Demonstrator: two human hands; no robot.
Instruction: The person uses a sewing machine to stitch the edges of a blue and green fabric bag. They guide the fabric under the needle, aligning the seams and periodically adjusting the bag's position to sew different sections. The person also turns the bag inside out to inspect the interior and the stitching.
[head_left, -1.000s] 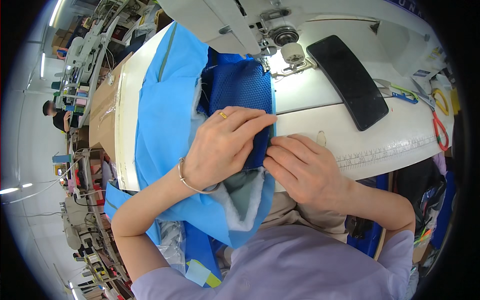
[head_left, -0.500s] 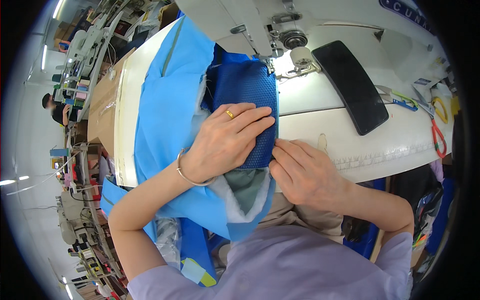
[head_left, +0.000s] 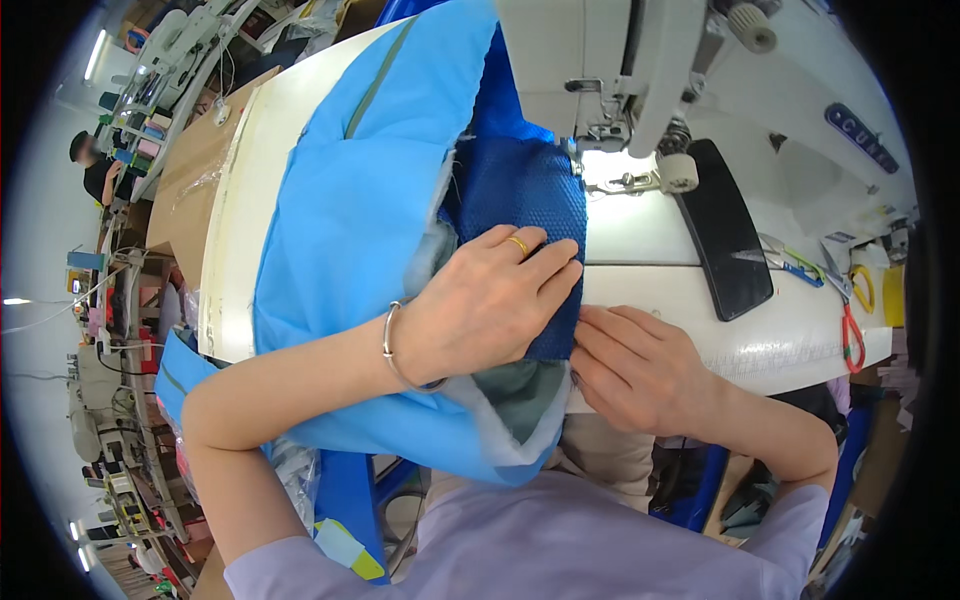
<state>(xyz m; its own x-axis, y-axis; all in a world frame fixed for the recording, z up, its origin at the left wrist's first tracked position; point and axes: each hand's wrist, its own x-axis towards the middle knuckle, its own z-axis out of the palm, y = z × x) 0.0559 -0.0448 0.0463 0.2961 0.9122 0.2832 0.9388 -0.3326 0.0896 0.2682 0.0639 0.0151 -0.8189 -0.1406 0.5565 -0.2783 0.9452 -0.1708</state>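
Observation:
A dark blue mesh fabric panel (head_left: 515,190) lies over light blue fabric (head_left: 350,210), its upper right corner at the presser foot of the sewing machine (head_left: 600,150). My left hand (head_left: 490,300) rests flat on the mesh, fingers stretched out toward its right edge. At that same edge, lower down, my right hand (head_left: 640,370) pinches the fabric between thumb and fingers. Grey-green lining (head_left: 515,395) with white padding along its border shows below the mesh. The fingertips of my right hand are partly hidden.
Right of the needle lies a black phone (head_left: 730,230) on the white table (head_left: 640,290). Past it are scissors with red and yellow handles (head_left: 852,335) and small snips (head_left: 800,270). Cardboard (head_left: 185,200) borders the table's left side. A person (head_left: 95,170) is far left, near other machines.
My view has shifted, so the machine appears farther right and the hands lower. Both hands keep about the same hold on the fabric, whose corner stays at the presser foot.

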